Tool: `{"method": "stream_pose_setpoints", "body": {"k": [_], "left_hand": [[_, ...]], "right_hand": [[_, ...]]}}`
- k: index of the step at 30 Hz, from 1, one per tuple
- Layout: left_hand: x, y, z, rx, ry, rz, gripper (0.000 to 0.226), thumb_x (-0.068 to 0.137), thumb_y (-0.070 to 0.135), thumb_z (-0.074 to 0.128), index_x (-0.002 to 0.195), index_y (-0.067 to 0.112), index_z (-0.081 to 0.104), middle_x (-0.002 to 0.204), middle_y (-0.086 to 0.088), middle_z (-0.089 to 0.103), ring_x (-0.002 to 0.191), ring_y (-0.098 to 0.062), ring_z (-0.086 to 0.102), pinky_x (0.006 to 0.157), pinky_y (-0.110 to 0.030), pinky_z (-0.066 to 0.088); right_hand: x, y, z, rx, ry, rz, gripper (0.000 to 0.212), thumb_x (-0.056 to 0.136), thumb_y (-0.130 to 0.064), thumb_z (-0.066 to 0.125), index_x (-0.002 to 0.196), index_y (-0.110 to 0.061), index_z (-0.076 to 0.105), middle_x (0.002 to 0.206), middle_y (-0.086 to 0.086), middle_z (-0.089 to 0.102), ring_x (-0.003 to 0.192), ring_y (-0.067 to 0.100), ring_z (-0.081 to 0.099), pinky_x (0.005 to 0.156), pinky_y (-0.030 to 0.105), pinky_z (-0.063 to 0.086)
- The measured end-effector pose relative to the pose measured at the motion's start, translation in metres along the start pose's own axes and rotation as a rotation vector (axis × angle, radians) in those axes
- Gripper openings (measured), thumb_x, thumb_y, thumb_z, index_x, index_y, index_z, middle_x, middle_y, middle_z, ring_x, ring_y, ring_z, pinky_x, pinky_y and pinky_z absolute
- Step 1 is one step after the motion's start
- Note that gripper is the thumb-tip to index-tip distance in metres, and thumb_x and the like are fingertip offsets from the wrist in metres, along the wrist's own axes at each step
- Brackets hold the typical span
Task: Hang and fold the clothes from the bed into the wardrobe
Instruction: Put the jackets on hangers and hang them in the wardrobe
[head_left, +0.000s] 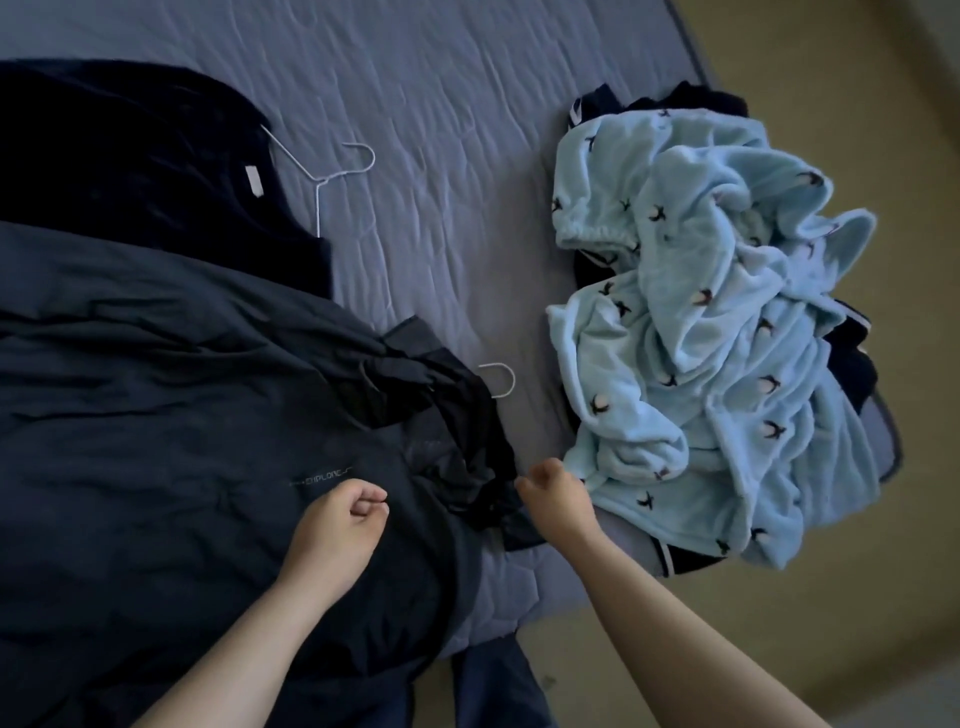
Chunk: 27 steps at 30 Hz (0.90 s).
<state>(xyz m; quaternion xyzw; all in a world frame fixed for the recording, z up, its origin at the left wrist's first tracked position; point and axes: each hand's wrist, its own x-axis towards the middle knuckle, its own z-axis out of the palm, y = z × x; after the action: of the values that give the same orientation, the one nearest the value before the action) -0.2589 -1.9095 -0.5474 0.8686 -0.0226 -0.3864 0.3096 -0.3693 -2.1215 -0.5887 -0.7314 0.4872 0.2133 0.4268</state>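
Here, both hands curl over the navy shirt (182, 415) on the bed (441, 156).
Whether the left hand (337, 519) or right hand (558, 499) pinches cloth is unclear; a one-sided tug could slide the collar off its hanger (513, 382).

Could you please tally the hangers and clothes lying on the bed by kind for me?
White wire hangers: 2, the upper hanger and the lower hanger, only its hook showing.
Dark garments on those hangers: 2, the black top and the dark blue jacket.
Heaps of loose clothes: 1, the light blue fleece heap; its pieces cannot be counted.
Total: 5.
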Motion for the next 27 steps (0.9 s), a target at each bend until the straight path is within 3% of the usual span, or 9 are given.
{"method": "stream_pose_setpoints", "body": {"k": [4, 8, 12, 17, 19, 22, 24, 27], "left_hand": [[0.031, -0.020, 0.019, 0.027, -0.008, -0.005, 0.009, 0.090, 0.019, 0.061, 0.092, 0.027, 0.064, 0.090, 0.010, 0.064, 0.080, 0.002, 0.058, 0.062, -0.009, 0.038], [0.052, -0.036, 0.036, 0.034, -0.011, -0.009, 0.008, 0.090, 0.020, 0.061, 0.095, 0.024, 0.066, 0.090, 0.009, 0.064, 0.081, 0.004, 0.057, 0.062, -0.007, 0.038], [0.076, -0.041, 0.045, 0.019, 0.009, 0.004, 0.008, 0.091, 0.020, 0.061, 0.096, 0.022, 0.066, 0.089, 0.011, 0.063, 0.079, 0.007, 0.056, 0.058, -0.004, 0.038], [0.105, -0.047, 0.050, 0.012, 0.048, 0.025, 0.010, 0.089, 0.023, 0.063, 0.098, 0.021, 0.066, 0.087, 0.012, 0.063, 0.078, 0.004, 0.057, 0.062, -0.008, 0.037], [0.113, -0.048, 0.053, 0.003, 0.060, 0.038, 0.011, 0.088, 0.026, 0.064, 0.098, 0.021, 0.066, 0.087, 0.012, 0.063, 0.077, 0.004, 0.057, 0.062, -0.009, 0.038], [0.123, -0.046, 0.053, -0.021, 0.078, 0.070, 0.017, 0.086, 0.032, 0.066, 0.100, 0.023, 0.065, 0.089, 0.012, 0.064, 0.075, 0.006, 0.059, 0.058, -0.005, 0.039], [0.132, -0.044, 0.051, -0.049, 0.090, 0.071, 0.023, 0.084, 0.039, 0.067, 0.102, 0.024, 0.064, 0.089, 0.014, 0.065, 0.074, 0.008, 0.060, 0.056, -0.005, 0.039], [0.146, -0.042, 0.051, -0.091, 0.092, 0.048, 0.033, 0.080, 0.049, 0.068, 0.104, 0.027, 0.063, 0.089, 0.015, 0.065, 0.080, 0.004, 0.062, 0.062, -0.010, 0.042]], "right_hand": [[0.038, 0.015, 0.034, 0.036, 0.008, 0.032, 0.025, 0.092, -0.026, 0.060, 0.101, -0.005, 0.050, 0.098, 0.010, 0.055, 0.102, 0.031, 0.056, 0.068, 0.028, 0.032], [0.066, 0.027, 0.059, 0.064, 0.007, 0.046, 0.044, 0.091, -0.031, 0.061, 0.122, -0.002, 0.053, 0.120, 0.015, 0.060, 0.115, 0.031, 0.055, 0.082, 0.027, 0.039], [0.088, 0.026, 0.070, 0.162, 0.014, 0.001, 0.057, 0.086, -0.038, 0.068, 0.132, -0.007, 0.052, 0.122, 0.008, 0.064, 0.116, 0.023, 0.058, 0.092, 0.029, 0.046], [0.094, 0.020, 0.097, 0.308, -0.044, -0.068, 0.019, 0.081, -0.031, 0.075, 0.092, -0.018, 0.065, 0.080, -0.012, 0.068, 0.078, 0.006, 0.065, 0.060, 0.007, 0.044], [0.088, 0.023, 0.108, 0.353, -0.052, -0.104, 0.013, 0.081, -0.029, 0.075, 0.086, -0.019, 0.067, 0.078, -0.010, 0.070, 0.073, 0.003, 0.066, 0.061, 0.011, 0.048], [0.078, 0.030, 0.118, 0.359, -0.018, -0.140, 0.014, 0.084, -0.029, 0.071, 0.089, -0.016, 0.068, 0.086, -0.002, 0.070, 0.081, 0.010, 0.067, 0.073, 0.029, 0.054], [0.072, 0.033, 0.123, 0.327, -0.032, -0.181, 0.015, 0.084, -0.029, 0.069, 0.095, -0.020, 0.066, 0.095, -0.002, 0.067, 0.088, 0.009, 0.064, 0.079, 0.029, 0.052], [0.066, 0.033, 0.130, 0.393, -0.107, -0.216, 0.013, 0.086, -0.023, 0.067, 0.096, -0.029, 0.061, 0.094, -0.009, 0.069, 0.088, 0.000, 0.064, 0.077, 0.023, 0.051]]}}
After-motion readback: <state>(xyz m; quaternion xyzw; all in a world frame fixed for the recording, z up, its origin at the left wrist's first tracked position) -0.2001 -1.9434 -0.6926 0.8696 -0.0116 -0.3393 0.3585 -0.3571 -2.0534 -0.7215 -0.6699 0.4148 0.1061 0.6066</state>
